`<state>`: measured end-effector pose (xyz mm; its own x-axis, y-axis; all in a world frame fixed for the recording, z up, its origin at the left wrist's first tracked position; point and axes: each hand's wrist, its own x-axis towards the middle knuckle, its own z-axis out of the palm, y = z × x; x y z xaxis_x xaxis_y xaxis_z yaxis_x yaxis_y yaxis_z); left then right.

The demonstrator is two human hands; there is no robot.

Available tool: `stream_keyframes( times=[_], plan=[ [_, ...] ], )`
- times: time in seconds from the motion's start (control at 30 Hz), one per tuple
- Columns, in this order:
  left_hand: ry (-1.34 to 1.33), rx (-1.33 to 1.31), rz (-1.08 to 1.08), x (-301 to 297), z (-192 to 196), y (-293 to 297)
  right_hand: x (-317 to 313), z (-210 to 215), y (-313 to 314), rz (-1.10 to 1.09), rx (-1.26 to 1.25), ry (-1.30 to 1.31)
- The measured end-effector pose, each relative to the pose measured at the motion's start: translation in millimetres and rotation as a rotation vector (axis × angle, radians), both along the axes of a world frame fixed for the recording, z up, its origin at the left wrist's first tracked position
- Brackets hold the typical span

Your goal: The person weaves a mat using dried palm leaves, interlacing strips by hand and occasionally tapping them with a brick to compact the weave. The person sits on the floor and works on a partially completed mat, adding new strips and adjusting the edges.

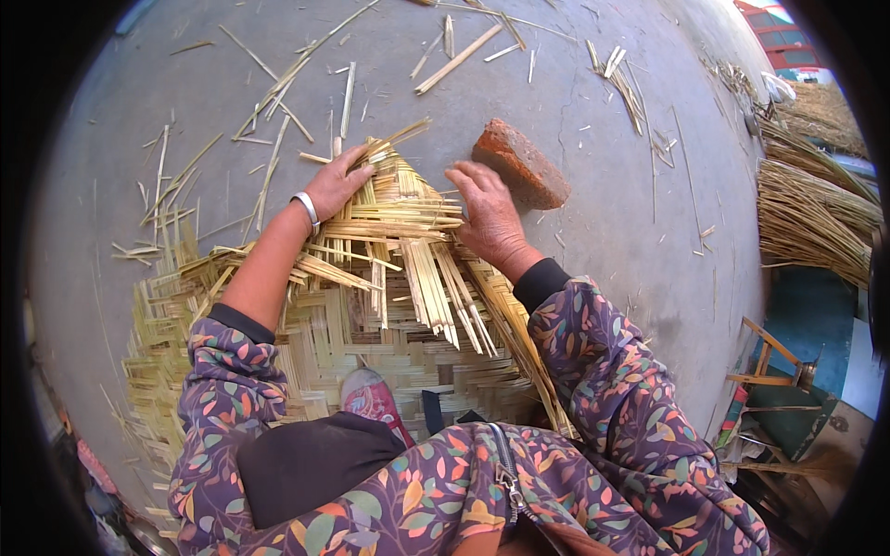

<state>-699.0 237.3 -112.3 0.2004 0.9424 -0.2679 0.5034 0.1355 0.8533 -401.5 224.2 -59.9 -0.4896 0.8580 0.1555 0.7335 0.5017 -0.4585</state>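
Observation:
A mat woven from flat, pale yellow reed strips [334, 324] lies on the floor before me. Its far corner is folded back, and loose strip ends [428, 283] fan out toward me over the weave. My left hand [336, 183], with a silver bracelet at the wrist, curls its fingers over the left edge of the folded corner [405, 185]. On the other side my right hand [489, 213] stretches its fingers out beside the strip ends. It appears to hold nothing; its thumb side is partly hidden.
A red brick [521, 165] lies just beyond my right hand. Cut reed pieces [459, 59] are scattered over the grey floor [630, 269]. Bundles of long stalks [811, 218] and a wooden frame [769, 357] stand at the right. My pink shoe [371, 403] rests on the mat.

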Motion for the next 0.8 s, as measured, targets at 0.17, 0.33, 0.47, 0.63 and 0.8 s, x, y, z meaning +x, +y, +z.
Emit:
stream_keyframes(
  times=[0.17, 0.33, 0.47, 0.63, 0.8],
  plan=[
    [-0.119, -0.127, 0.007, -8.0, 8.1, 6.6, -30.5, -1.6, -16.2, -0.386, -1.118, 0.952],
    [-0.074, -0.196, 0.009, -5.0, 18.7, 11.6, -56.0, 10.9, -18.7, -0.381, -1.447, 1.378],
    [0.038, -0.117, -0.033, -1.2, 24.8, 13.0, -72.9, 17.1, -21.8, -0.26, -1.517, 1.308],
    [-0.048, -0.163, -0.029, -3.2, 23.9, 12.6, -89.3, 9.9, -32.2, -0.18, -1.426, 1.249],
    [0.026, -0.09, -0.088, -8.3, 22.5, 9.1, -103.5, -7.0, -42.7, -0.269, -1.357, 1.01]
  ],
)
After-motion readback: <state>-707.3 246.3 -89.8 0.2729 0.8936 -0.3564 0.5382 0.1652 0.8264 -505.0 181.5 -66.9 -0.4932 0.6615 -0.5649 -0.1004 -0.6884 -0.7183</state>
